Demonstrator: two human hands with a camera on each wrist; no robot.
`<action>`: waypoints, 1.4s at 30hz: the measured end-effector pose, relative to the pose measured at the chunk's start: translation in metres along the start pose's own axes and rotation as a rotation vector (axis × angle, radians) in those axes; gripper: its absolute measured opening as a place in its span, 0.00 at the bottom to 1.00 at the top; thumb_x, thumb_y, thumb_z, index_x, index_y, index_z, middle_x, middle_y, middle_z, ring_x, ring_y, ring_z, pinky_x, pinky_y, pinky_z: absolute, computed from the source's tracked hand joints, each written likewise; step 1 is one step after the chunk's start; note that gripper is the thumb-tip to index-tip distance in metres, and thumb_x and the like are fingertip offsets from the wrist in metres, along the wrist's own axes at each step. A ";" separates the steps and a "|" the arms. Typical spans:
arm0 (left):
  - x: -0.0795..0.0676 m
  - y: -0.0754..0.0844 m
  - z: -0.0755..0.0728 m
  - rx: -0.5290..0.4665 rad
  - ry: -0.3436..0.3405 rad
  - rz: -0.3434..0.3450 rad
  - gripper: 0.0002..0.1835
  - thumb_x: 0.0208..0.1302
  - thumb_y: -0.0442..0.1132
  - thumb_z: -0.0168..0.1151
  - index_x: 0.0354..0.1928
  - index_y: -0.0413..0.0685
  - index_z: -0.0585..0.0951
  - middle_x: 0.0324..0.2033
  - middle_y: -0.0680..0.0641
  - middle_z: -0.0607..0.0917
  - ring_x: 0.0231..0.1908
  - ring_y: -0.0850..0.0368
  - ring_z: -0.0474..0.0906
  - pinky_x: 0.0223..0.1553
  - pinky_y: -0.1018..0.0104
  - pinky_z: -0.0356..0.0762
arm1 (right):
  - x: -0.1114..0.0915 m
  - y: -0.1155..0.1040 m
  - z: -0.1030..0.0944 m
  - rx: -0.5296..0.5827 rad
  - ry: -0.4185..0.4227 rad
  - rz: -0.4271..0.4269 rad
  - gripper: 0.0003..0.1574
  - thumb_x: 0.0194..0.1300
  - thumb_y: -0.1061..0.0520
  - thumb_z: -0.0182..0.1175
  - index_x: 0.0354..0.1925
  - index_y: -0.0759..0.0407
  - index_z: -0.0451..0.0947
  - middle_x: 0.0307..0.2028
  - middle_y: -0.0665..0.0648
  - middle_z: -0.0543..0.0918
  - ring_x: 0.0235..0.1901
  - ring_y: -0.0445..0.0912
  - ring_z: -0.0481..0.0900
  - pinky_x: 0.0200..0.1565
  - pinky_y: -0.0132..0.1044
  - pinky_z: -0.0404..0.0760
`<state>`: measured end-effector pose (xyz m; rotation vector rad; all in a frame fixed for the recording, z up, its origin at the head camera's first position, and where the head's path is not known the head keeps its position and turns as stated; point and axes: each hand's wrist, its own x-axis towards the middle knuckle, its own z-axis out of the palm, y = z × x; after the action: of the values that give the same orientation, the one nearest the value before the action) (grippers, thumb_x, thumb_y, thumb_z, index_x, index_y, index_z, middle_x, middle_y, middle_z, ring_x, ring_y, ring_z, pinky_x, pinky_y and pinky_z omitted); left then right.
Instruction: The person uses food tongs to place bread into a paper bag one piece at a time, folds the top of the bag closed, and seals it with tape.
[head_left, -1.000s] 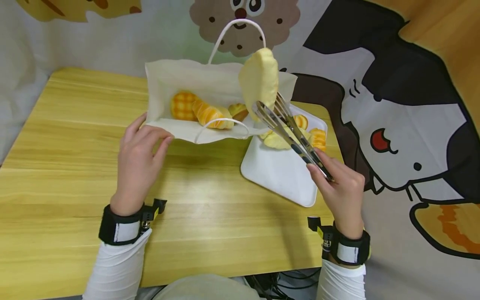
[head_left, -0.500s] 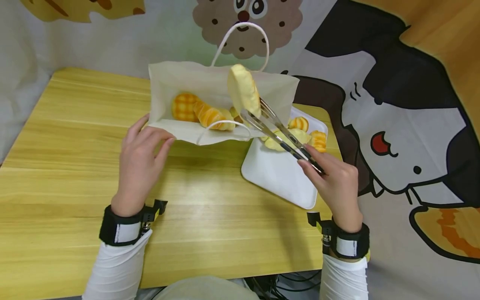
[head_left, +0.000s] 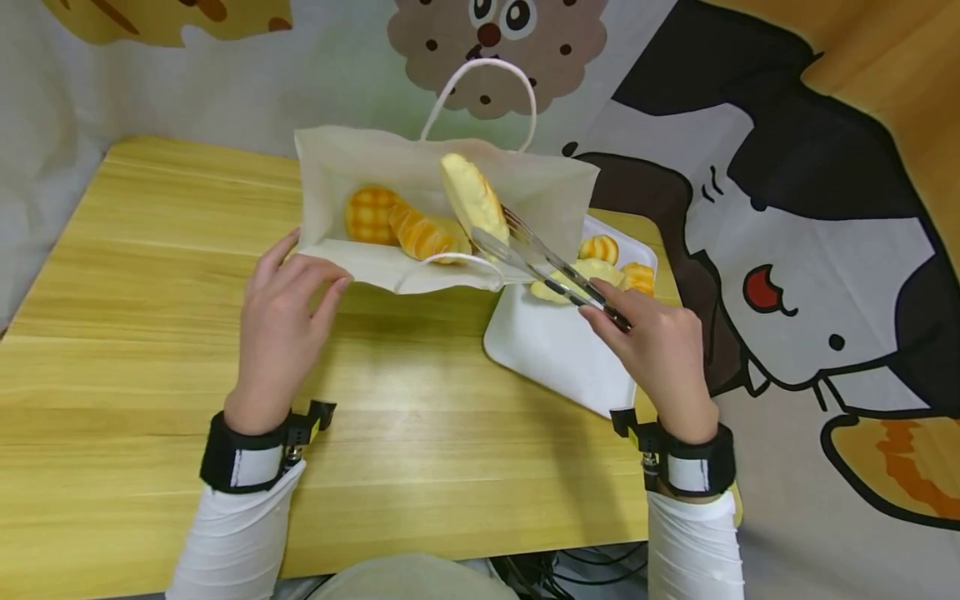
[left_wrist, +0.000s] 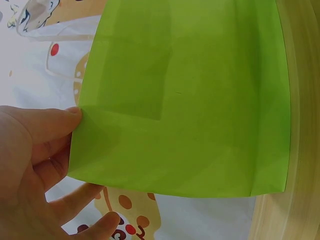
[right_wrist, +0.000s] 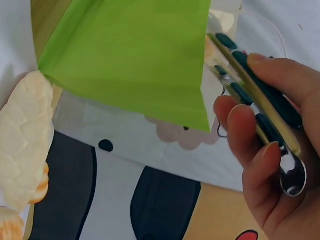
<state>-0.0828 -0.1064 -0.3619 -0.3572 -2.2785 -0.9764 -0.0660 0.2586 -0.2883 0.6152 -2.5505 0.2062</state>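
Observation:
A paper bag (head_left: 360, 154), white inside and bright green outside (left_wrist: 200, 100), stands with its mouth toward me. My left hand (head_left: 281, 317) pinches the bag's near left rim between thumb and fingers. In my right hand (head_left: 660, 342) I grip metal tongs (head_left: 536, 265), squeezed on a pale yellow bread piece (head_left: 471, 196) at the bag's mouth. Inside the bag lie a round, grid-patterned bun (head_left: 371, 214) and a striped, croissant-like bread (head_left: 423, 233). In the right wrist view, fingers wrap the tongs' handles (right_wrist: 260, 105), and the green side of the bag (right_wrist: 140, 55) hangs beyond.
A white tray (head_left: 562, 358) lies right of the bag, with a pale braided bread (head_left: 592, 275) and small striped pieces (head_left: 598, 248) at its far end. The bag's white handles (head_left: 483, 62) arch over its mouth. A printed cloth (head_left: 825, 250) borders the wooden table (head_left: 150, 333).
The right hand and tongs have moved left and lower, bringing the pale bread from above the bag's right rim down into its mouth. The left hand stays on the rim.

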 end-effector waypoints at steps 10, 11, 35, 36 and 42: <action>0.000 0.001 0.000 0.006 -0.005 -0.001 0.05 0.54 0.30 0.69 0.32 0.34 0.84 0.37 0.39 0.85 0.61 0.42 0.65 0.62 0.42 0.63 | 0.020 -0.006 -0.002 -0.060 -0.087 0.044 0.20 0.57 0.48 0.66 0.44 0.60 0.85 0.04 0.52 0.66 0.07 0.43 0.57 0.08 0.37 0.55; 0.000 0.001 0.000 0.007 -0.006 -0.001 0.05 0.54 0.30 0.69 0.32 0.34 0.84 0.37 0.39 0.85 0.61 0.42 0.65 0.62 0.42 0.63 | 0.022 -0.007 -0.002 -0.065 -0.099 0.053 0.20 0.57 0.48 0.66 0.44 0.60 0.85 0.04 0.52 0.65 0.07 0.44 0.58 0.08 0.37 0.55; -0.001 0.003 0.000 0.006 -0.015 0.004 0.06 0.55 0.31 0.68 0.32 0.33 0.84 0.37 0.38 0.85 0.61 0.43 0.64 0.62 0.41 0.62 | 0.034 -0.017 0.006 -0.017 -0.185 0.150 0.24 0.60 0.44 0.64 0.46 0.61 0.84 0.12 0.54 0.83 0.12 0.45 0.77 0.16 0.41 0.70; -0.001 0.003 -0.001 0.006 -0.015 0.004 0.06 0.55 0.31 0.68 0.32 0.33 0.84 0.37 0.38 0.85 0.61 0.43 0.64 0.62 0.41 0.62 | 0.034 -0.017 0.005 -0.011 -0.185 0.154 0.25 0.60 0.44 0.63 0.46 0.61 0.84 0.12 0.54 0.83 0.12 0.44 0.77 0.16 0.41 0.69; -0.001 0.003 0.000 0.008 -0.010 0.011 0.06 0.55 0.31 0.68 0.32 0.33 0.84 0.37 0.38 0.85 0.60 0.42 0.65 0.63 0.42 0.62 | 0.031 -0.021 0.000 0.016 -0.170 0.174 0.25 0.63 0.43 0.60 0.48 0.59 0.83 0.12 0.53 0.82 0.12 0.43 0.76 0.14 0.39 0.66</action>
<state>-0.0807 -0.1047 -0.3610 -0.3719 -2.2868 -0.9623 -0.0802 0.2280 -0.2722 0.4329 -2.7713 0.2432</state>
